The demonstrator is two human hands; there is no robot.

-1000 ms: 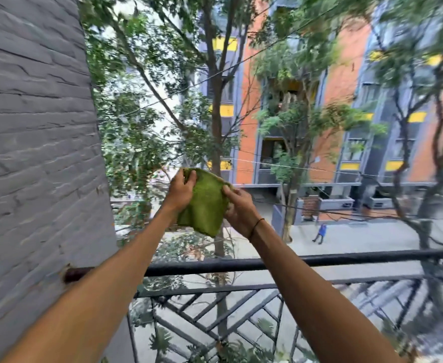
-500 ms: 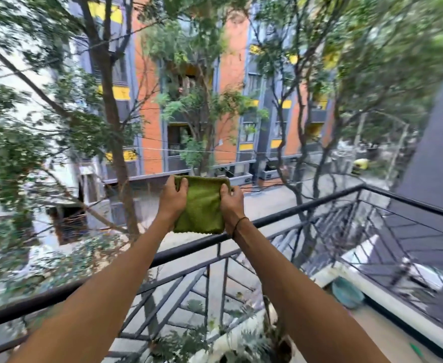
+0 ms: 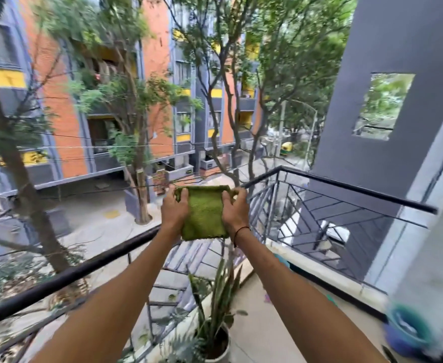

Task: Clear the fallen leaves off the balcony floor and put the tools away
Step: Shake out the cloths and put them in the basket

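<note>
Now you hold the green cloth [image 3: 204, 212] out past the railing [image 3: 341, 188].
Left hand [image 3: 174, 212] and right hand [image 3: 234, 209] each grip a side edge; keep both pinches firm so it can't drop to the street.

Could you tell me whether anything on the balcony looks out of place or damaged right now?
Nothing stands out. Both hands, left and right, hold a folded green cloth up above the railing; the potted plant stands upright on the floor.
</note>
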